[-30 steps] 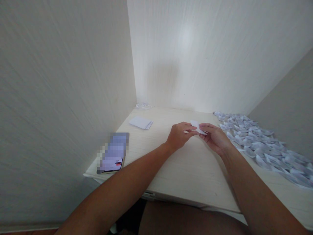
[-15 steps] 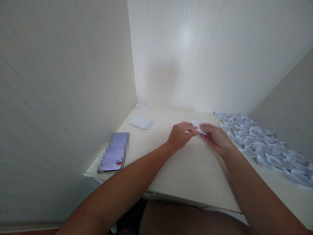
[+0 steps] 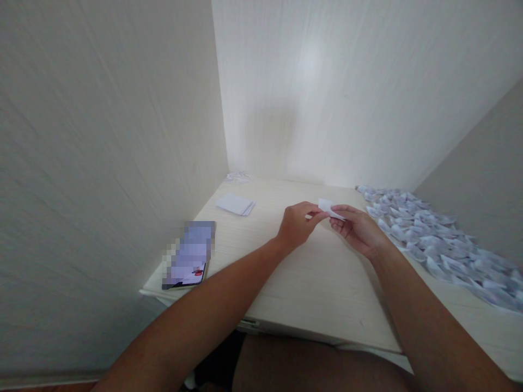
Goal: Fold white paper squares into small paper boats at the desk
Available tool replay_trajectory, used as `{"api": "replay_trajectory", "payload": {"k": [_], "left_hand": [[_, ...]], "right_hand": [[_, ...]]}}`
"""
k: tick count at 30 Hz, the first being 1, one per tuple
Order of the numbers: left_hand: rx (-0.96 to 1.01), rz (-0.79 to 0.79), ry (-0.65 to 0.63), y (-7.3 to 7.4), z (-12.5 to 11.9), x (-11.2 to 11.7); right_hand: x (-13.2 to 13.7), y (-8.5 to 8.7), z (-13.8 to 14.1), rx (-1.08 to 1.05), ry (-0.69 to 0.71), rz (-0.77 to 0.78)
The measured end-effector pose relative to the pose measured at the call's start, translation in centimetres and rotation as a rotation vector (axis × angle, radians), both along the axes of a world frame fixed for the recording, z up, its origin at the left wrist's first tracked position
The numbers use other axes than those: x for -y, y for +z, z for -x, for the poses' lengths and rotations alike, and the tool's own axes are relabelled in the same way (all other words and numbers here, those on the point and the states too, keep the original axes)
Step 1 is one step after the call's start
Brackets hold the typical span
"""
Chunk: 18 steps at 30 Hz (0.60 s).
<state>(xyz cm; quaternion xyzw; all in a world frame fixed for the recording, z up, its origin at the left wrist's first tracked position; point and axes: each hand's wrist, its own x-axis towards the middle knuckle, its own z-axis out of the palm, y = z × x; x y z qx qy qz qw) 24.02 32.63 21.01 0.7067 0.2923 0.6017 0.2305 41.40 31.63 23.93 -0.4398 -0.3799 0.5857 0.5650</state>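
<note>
White paper (image 3: 324, 204), one piece, is pinched by left fingers (image 3: 317, 218) and right fingers (image 3: 346, 209)

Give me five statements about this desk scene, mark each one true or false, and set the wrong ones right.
1. The left hand and the right hand hold the same small white paper. True.
2. The phone lies at the right side of the desk. False: it lies at the left side.
3. A spread of white paper pieces lies to the right of the hands. True.
4. The stack of white sheets lies between the hands and the spread. False: it lies left of both hands.
5. The phone's screen is lit. True.
</note>
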Motion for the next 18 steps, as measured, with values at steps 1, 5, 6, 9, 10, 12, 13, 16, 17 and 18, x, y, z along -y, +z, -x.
{"api": "replay_trajectory", "payload": {"k": [1, 5, 6, 9, 10, 12, 13, 16, 17, 18], "left_hand": [[0.022, 0.016, 0.011, 0.0, 0.0, 0.0], [0.114, 0.091, 0.036, -0.3, 0.1, -0.4], [0.129, 0.110, 0.037, -0.4, 0.1, -0.4], [0.154, 0.155, 0.041, -0.4, 0.1, -0.5], [0.159, 0.164, 0.039, -0.4, 0.1, -0.5], [0.163, 0.178, 0.024, -0.4, 0.0, -0.6], [0.165, 0.184, 0.012, -0.5, 0.0, -0.6], [0.166, 0.196, -0.040, -0.8, -0.1, -0.8], [0.165, 0.199, -0.056, -0.9, -0.1, -0.9], [0.165, 0.200, -0.069, -1.0, -0.1, -1.0]], "right_hand": [[0.1, 0.1, -0.1, -0.005, 0.009, -0.004], [0.5, 0.4, -0.1, 0.031, 0.076, -0.067], [0.6, 0.3, -0.1, 0.059, 0.096, -0.094], [0.7, 0.0, 0.1, 0.168, 0.100, -0.158], [0.6, -0.2, 0.1, 0.208, 0.077, -0.173], [0.4, -0.4, 0.2, 0.284, 0.019, -0.197], [0.3, -0.5, 0.2, 0.311, -0.006, -0.207], [0.0, -0.7, 0.3, 0.337, -0.055, -0.227], [0.0, -0.7, 0.3, 0.338, -0.064, -0.232], [0.0, -0.7, 0.3, 0.337, -0.071, -0.236]]}}
